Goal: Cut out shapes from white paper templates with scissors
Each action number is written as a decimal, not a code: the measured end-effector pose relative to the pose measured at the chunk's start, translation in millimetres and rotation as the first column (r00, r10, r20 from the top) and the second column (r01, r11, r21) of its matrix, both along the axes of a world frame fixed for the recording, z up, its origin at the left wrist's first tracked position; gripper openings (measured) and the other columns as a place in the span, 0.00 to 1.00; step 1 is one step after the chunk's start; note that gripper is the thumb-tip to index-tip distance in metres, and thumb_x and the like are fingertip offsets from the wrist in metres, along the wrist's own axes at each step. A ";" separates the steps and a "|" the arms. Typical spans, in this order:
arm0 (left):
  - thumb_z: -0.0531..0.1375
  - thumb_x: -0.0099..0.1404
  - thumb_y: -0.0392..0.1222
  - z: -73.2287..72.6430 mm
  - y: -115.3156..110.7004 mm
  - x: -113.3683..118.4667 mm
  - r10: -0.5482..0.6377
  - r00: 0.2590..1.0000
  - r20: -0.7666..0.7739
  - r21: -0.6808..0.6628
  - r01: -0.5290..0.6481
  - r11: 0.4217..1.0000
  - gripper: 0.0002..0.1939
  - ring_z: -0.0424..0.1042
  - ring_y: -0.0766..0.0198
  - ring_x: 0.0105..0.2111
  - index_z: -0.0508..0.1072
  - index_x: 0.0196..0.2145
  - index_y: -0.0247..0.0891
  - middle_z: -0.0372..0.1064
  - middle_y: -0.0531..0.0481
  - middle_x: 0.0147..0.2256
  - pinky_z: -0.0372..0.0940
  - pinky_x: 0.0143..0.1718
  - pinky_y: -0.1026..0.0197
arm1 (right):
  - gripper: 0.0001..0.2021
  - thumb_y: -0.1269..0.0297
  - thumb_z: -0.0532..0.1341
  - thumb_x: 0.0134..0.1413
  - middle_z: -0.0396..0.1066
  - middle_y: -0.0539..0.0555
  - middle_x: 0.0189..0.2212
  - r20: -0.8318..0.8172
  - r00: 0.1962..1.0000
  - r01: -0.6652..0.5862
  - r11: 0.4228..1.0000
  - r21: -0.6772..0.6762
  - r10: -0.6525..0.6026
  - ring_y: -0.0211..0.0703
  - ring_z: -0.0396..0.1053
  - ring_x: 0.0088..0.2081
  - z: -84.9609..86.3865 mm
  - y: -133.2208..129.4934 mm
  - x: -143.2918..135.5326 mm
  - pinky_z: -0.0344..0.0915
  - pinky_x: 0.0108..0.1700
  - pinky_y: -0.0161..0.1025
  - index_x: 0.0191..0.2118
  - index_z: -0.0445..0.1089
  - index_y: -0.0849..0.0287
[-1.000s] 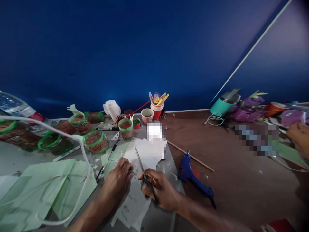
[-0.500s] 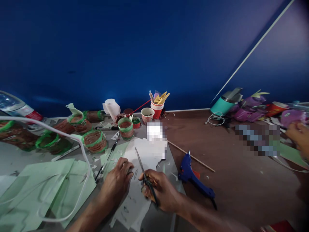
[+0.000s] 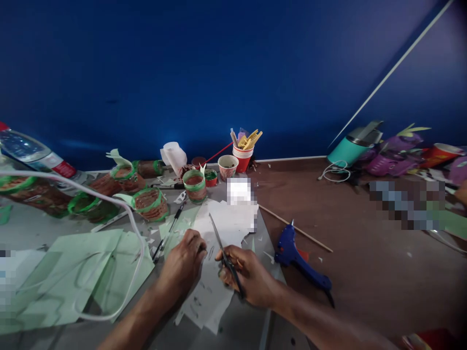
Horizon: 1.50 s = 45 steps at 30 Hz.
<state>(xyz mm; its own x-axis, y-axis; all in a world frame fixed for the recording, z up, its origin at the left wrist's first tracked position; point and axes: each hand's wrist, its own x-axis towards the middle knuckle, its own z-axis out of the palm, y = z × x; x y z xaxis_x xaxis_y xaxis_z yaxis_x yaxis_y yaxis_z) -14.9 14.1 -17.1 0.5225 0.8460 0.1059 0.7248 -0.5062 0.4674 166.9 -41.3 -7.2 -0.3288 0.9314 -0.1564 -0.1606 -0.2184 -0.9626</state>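
My right hand [image 3: 242, 274] is closed around a pair of scissors [image 3: 222, 250] with dark handles. The long narrow blades point away from me over white paper [image 3: 228, 216]. To the left, my left hand [image 3: 189, 253] rests at the paper's edge with its fingers curled in; whatever is in them, if anything, cannot be made out. Small dark outlines are drawn on the strip of white paper between and below my hands. A black pen [image 3: 178, 211] lies just beyond my left hand.
A blue glue gun [image 3: 301, 260] and a wooden stick [image 3: 297, 228] lie to the right. Green paper [image 3: 98, 267] and a white cable [image 3: 135, 228] are at left. Painted brown-green containers [image 3: 149, 204], a red cup [image 3: 242, 158] and a turquoise bottle [image 3: 348, 148] stand along the wall.
The view has shifted slightly, so the table items appear further right and higher. Both hands keep nearly the same pose over the paper, with the scissors still in my right hand.
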 end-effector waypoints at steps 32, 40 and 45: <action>0.49 0.60 0.33 10.3 2.2 4.6 0.000 0.998 -0.065 -0.133 -0.009 0.991 0.11 0.68 0.59 0.38 0.67 0.40 0.36 0.64 0.44 0.39 0.63 0.42 0.58 | 0.14 0.55 0.60 0.53 0.51 0.43 0.19 0.096 0.994 -0.059 0.997 0.058 0.053 0.30 0.47 0.21 -6.0 -1.0 1.0 0.49 0.23 0.30 0.38 0.61 0.61; 0.49 0.60 0.32 5.0 2.3 2.0 0.002 0.999 -0.049 -0.109 -0.007 0.994 0.14 0.67 0.59 0.41 0.64 0.44 0.36 0.63 0.43 0.42 0.62 0.44 0.57 | 0.17 0.52 0.59 0.53 0.51 0.43 0.19 0.069 0.996 -0.054 0.997 0.063 0.050 0.30 0.48 0.21 -4.9 -0.3 2.3 0.50 0.23 0.31 0.39 0.61 0.61; 0.49 0.60 0.33 9.7 3.6 3.2 -0.028 0.995 -0.091 -0.148 0.014 0.989 0.10 0.68 0.60 0.38 0.67 0.37 0.37 0.63 0.45 0.39 0.62 0.42 0.59 | 0.17 0.52 0.61 0.51 0.51 0.42 0.19 0.075 0.996 -0.048 0.998 0.050 0.044 0.30 0.47 0.21 -1.3 -0.2 2.4 0.49 0.23 0.30 0.38 0.62 0.61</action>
